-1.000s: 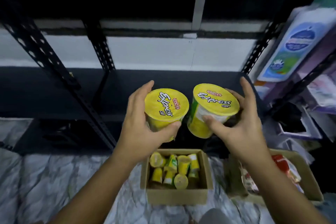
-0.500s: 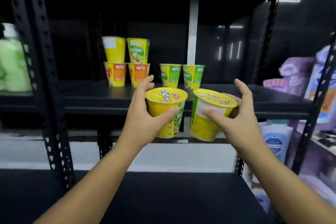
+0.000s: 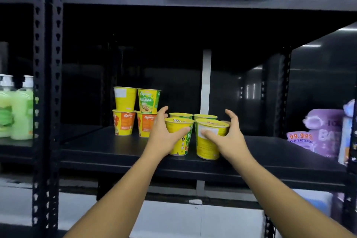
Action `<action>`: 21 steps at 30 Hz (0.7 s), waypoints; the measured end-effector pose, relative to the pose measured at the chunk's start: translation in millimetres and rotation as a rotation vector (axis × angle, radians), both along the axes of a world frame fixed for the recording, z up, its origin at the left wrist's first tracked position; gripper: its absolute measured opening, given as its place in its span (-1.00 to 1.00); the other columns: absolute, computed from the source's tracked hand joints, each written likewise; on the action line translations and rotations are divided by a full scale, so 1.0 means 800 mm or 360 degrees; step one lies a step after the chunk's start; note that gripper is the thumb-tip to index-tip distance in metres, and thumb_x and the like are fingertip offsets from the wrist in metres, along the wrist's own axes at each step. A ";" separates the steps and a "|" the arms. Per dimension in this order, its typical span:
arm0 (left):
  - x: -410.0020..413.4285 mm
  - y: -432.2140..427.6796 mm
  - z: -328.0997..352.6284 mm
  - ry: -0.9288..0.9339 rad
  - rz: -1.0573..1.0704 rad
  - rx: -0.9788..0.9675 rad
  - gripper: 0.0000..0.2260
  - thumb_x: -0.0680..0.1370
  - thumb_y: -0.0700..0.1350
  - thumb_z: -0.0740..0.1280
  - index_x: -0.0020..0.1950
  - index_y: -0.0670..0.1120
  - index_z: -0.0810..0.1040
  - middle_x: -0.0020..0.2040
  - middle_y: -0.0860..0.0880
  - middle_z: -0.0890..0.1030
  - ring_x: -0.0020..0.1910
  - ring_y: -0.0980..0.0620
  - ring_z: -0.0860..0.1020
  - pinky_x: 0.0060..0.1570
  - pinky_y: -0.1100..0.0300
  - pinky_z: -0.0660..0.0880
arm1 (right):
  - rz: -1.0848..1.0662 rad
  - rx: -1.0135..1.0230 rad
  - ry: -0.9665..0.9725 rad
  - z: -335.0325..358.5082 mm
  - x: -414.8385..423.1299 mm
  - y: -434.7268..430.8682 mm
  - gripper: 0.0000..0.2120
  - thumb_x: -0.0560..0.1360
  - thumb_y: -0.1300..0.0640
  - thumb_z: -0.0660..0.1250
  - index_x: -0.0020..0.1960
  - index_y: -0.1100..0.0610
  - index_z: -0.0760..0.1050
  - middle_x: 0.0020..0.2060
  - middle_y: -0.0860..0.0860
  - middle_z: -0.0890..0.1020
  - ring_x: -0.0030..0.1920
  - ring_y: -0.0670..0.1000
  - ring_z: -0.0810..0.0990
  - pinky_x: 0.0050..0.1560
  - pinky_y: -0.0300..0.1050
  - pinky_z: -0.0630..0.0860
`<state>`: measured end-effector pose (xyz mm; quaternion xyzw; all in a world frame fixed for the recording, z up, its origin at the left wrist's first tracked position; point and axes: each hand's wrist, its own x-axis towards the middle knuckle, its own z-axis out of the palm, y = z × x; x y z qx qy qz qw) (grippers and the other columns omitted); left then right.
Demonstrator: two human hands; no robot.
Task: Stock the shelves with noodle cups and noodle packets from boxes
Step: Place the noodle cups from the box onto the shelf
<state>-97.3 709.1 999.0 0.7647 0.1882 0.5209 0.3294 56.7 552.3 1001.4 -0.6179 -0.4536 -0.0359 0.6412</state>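
Both tapered: green-sided cup [image 3: 183,146] in curled left fingers [image 3: 183,130], yellow cup [image 3: 206,149] in curled right fingers [image 3: 209,133]; matte black shelf [image 3: 106,150].

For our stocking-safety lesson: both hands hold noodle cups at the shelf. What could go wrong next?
1. The left hand sits close to the stacked cups; a nudge might topple them.
2. The right hand has its cup near the shelf front edge; released there, it could fall.

I look into a black steel rack, its perforated upright [image 3: 47,83] at the left, its dark shelf board [image 3: 116,152] across the middle; a pale vertical strip [image 3: 205,79] stands behind; a glossy dark panel [image 3: 324,83] at the right reflects streaks of light; white wall [image 3: 173,218] shows below.
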 end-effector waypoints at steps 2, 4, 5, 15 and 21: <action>0.008 0.008 -0.006 0.0099 -0.0041 -0.0095 0.01 0.32 0.35 0.56 0.61 0.25 0.05 0.55 0.05 0.31 0.46 0.00 0.39 0.41 -0.13 0.45 | -0.0010 -0.0030 0.0015 -0.004 0.009 0.009 -0.03 0.31 -0.16 0.64 0.53 -0.29 0.11 0.28 -0.07 0.56 0.23 -0.02 0.58 0.22 -0.04 0.54; 0.012 0.014 -0.009 0.0182 -0.0108 -0.0197 0.08 0.26 0.43 0.53 0.60 0.34 -0.05 0.60 0.06 0.25 0.50 -0.01 0.36 0.43 -0.14 0.43 | -0.0004 -0.0051 0.0031 -0.007 0.016 0.015 -0.02 0.35 -0.18 0.61 0.57 -0.26 0.07 0.27 -0.11 0.55 0.23 -0.05 0.55 0.15 -0.13 0.48; 0.012 0.018 -0.010 0.0220 -0.0132 -0.0228 0.12 0.26 0.42 0.54 0.60 0.34 -0.10 0.61 0.07 0.25 0.50 -0.01 0.36 0.43 -0.13 0.43 | 0.0011 -0.0080 0.0024 -0.008 0.018 0.017 -0.02 0.38 -0.18 0.58 0.60 -0.22 0.04 0.25 -0.14 0.53 0.20 -0.08 0.53 0.12 -0.18 0.44; 0.014 0.033 -0.010 0.0198 -0.0366 -0.0435 -0.08 0.40 -0.08 0.64 0.60 0.17 0.15 0.31 0.10 0.57 0.20 0.15 0.60 0.14 0.13 0.60 | 0.0264 -0.0361 0.0159 -0.017 0.053 0.033 -0.21 0.30 -0.01 0.68 0.40 -0.09 0.34 0.14 -0.18 0.65 0.11 -0.18 0.65 0.09 -0.18 0.60; 0.012 0.036 -0.017 0.0032 -0.0369 -0.0450 -0.30 0.40 -0.14 0.63 0.31 0.34 0.32 0.22 0.13 0.60 0.18 0.17 0.60 0.09 0.14 0.61 | 0.0181 -0.0382 0.0139 -0.019 0.054 0.035 -0.24 0.29 -0.09 0.68 0.36 -0.10 0.36 0.14 -0.19 0.64 0.11 -0.18 0.63 0.09 -0.17 0.57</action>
